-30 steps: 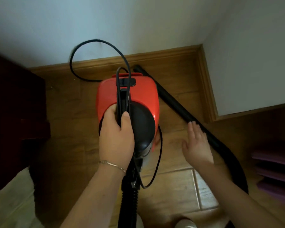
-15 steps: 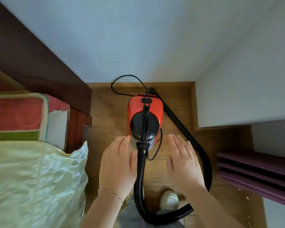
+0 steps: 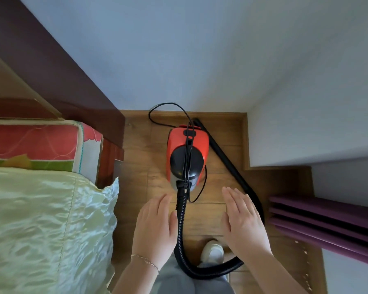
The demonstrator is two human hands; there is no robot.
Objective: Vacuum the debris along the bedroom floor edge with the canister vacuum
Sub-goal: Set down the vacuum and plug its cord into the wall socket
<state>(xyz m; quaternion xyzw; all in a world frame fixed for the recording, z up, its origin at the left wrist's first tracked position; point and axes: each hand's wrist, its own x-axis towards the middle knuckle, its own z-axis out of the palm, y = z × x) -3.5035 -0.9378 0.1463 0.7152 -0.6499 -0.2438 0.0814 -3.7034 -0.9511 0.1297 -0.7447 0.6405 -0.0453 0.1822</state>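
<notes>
Vacuum: the red and black vacuum (image 3: 201, 142) sits on the wood floor (image 3: 136, 187) near the corner, with its back end close to the wall (image 3: 200, 60).
Hose: the black hose (image 3: 180, 225) comes out of the front and runs toward the person. It bends round a white shoe (image 3: 212, 251) and goes back up the right side.
Tube: a long black tube (image 3: 223, 153) lies on the floor to the right of the vacuum, with its tip in the corner.
Cord: a thin cord (image 3: 149, 114) runs over the top of the vacuum and makes a loop by the wall.
Left hand: the left hand (image 3: 155, 228) is flat, palm down, fingers straight, and holds nothing. It hangs in the air left of the hose. A thin bracelet (image 3: 146, 261) is on the wrist.
Right hand: the right hand (image 3: 242, 221) is flat too, fingers together. It holds nothing and hangs right of the hose.
Crumbs: little pale crumbs (image 3: 304, 250) dot the floor edge at the far right, well away from the vacuum.
In the way: purple mats (image 3: 327, 221) are stacked just beside the crumbs. The bed (image 3: 40, 219) with its shiny cover closes in the left side, so the floor is a narrow strip.
Change: a second ago the left hand was wrapped round the handle on top of the vacuum, and the view was very close. Now that hand has let go. Half a second ago both hands were flat like now, but nearer the vacuum.
</notes>
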